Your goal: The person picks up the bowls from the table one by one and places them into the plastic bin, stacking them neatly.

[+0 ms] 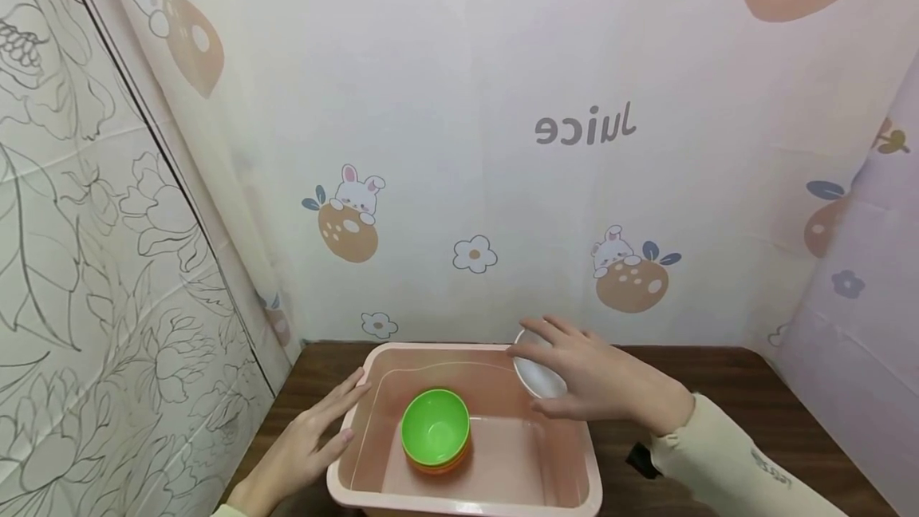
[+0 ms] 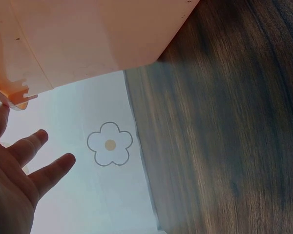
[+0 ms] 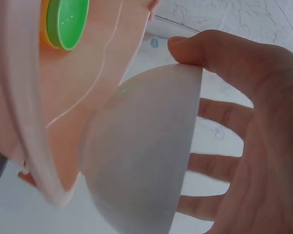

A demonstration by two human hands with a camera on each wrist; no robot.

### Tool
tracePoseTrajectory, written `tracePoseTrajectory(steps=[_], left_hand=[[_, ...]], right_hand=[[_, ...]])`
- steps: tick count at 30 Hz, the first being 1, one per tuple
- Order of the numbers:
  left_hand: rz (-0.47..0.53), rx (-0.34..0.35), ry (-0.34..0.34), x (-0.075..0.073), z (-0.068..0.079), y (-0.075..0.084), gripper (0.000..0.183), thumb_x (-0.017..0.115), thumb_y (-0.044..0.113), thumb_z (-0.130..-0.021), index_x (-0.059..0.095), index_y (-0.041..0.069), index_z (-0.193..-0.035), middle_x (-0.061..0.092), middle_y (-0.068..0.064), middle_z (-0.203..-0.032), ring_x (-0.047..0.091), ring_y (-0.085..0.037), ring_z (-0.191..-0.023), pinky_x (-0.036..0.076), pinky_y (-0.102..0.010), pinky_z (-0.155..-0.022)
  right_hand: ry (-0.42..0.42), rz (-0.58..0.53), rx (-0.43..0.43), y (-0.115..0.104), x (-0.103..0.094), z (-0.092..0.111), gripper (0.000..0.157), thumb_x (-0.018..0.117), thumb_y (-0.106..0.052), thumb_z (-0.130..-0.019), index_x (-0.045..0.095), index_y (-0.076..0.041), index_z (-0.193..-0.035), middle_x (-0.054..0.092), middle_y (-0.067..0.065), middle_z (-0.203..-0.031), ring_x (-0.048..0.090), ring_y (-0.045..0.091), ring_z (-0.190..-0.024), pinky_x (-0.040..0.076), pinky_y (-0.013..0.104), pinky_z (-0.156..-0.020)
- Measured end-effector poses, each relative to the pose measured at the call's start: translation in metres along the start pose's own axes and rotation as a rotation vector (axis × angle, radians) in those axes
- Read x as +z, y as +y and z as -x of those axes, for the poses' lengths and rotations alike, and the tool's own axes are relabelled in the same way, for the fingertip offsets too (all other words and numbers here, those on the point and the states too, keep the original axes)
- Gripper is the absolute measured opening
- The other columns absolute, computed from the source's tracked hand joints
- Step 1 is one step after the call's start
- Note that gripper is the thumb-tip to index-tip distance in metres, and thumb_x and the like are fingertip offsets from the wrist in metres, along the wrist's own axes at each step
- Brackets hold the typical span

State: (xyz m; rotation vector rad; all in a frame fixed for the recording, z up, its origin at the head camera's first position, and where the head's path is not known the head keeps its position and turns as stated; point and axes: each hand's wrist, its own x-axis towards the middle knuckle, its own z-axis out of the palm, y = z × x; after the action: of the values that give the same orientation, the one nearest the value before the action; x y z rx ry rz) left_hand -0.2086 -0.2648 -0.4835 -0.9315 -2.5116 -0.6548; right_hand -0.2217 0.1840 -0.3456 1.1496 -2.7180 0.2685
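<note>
A white bowl (image 1: 537, 373), tilted on its side, is held at its rim by my right hand (image 1: 585, 373) over the right back edge of a pink plastic basin (image 1: 502, 453). In the right wrist view the thumb and fingers grip the rim of the bowl (image 3: 141, 151). My left hand (image 1: 309, 433) rests with spread, straight fingers on the basin's left rim. Inside the basin, left of its middle, a green bowl (image 1: 435, 428) sits upright on an orange one (image 1: 438, 467). The left wrist view catches the basin's outer wall (image 2: 88, 39) above the left fingers.
The basin stands on a dark wooden table (image 1: 689, 369) close to a patterned wall cloth (image 1: 459, 142). Another floral cloth (image 1: 108, 262) hangs at the left. A small black object (image 1: 642, 461) lies by the right sleeve.
</note>
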Motion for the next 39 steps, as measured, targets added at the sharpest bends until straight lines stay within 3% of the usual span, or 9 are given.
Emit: tracePoseTrajectory(steps=[4,9,19,30,39], left_hand=[[-0.001,-0.002,0.002,0.0,0.0,-0.001,0.063,0.068,0.016,-0.096,0.048,0.019,-0.156,0.041,-0.005,-0.164,0.048,-0.02,-0.145,0.056,-0.049,-0.101],[0.007,0.0,0.007,0.0,0.001,0.0,0.063,0.068,0.016,-0.096,0.048,0.018,-0.155,0.041,-0.006,-0.164,0.047,-0.019,-0.146,0.056,-0.047,-0.101],[0.02,0.019,0.021,0.001,0.004,0.0,0.063,0.069,0.014,-0.095,0.048,0.017,-0.155,0.043,-0.008,-0.163,0.047,-0.018,-0.146,0.049,-0.03,-0.11],[0.014,0.022,0.033,0.001,0.003,0.001,0.063,0.069,0.014,-0.095,0.049,0.016,-0.155,0.043,-0.008,-0.163,0.049,-0.02,-0.145,0.051,-0.034,-0.107],[-0.006,0.018,0.017,-0.001,0.0,0.002,0.063,0.068,0.016,-0.095,0.048,0.017,-0.155,0.042,-0.006,-0.164,0.048,-0.019,-0.145,0.056,-0.046,-0.101]], right_hand=[[0.011,0.021,-0.06,-0.005,0.006,-0.011,0.066,0.078,-0.046,-0.085,0.056,-0.039,-0.146,0.051,0.007,-0.151,0.049,0.032,-0.135,0.052,0.062,-0.085],[-0.003,0.012,-0.1,-0.013,0.012,-0.022,0.064,0.077,-0.045,-0.086,0.055,-0.04,-0.146,0.049,0.007,-0.152,0.047,0.031,-0.137,0.053,0.061,-0.086],[-0.065,0.035,-0.126,-0.033,0.026,-0.039,0.061,0.074,-0.054,-0.086,0.057,-0.04,-0.144,0.047,0.006,-0.157,0.047,0.037,-0.14,0.053,0.065,-0.089],[-0.135,-0.014,-0.137,-0.046,0.04,-0.056,0.062,0.072,-0.05,-0.086,0.055,-0.038,-0.145,0.041,0.007,-0.162,0.044,0.034,-0.142,0.05,0.069,-0.092],[-0.115,-0.008,-0.159,-0.052,0.05,-0.065,0.063,0.072,-0.053,-0.087,0.053,-0.04,-0.146,0.039,0.004,-0.163,0.044,0.036,-0.142,0.049,0.066,-0.093]])
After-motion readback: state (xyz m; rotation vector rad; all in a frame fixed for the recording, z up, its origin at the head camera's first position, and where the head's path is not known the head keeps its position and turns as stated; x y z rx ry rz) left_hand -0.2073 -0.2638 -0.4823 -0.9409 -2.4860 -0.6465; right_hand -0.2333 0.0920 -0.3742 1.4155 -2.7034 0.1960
